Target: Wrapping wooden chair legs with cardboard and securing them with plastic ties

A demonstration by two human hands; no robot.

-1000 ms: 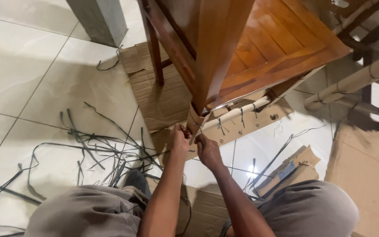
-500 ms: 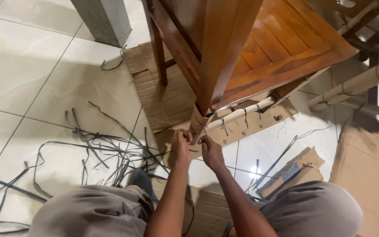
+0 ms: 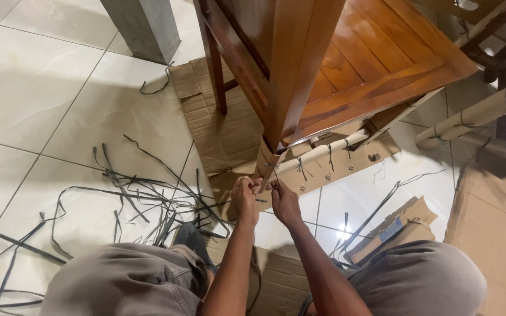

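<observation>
A varnished wooden chair [image 3: 346,64] stands over me on flattened cardboard [image 3: 218,129]. The foot of its near leg [image 3: 288,76] is wrapped in brown cardboard [image 3: 266,159]. My left hand [image 3: 245,199] and my right hand [image 3: 284,202] are side by side just below that wrap, fingers pinched on a thin dark strap [image 3: 263,201] that runs around it. Behind the leg, a rail wrapped in cardboard [image 3: 323,153] carries several short ties.
Several cut black straps [image 3: 142,202] lie tangled on the white tile floor at the left. A grey pillar [image 3: 142,26] stands at the back. Cardboard-wrapped furniture parts [image 3: 475,114] sit at the right, folded cardboard [image 3: 390,228] near my right knee.
Both hands have dropped slightly and drawn closer together under the wrapped leg foot; the view has shifted a little. The chair has not moved.
</observation>
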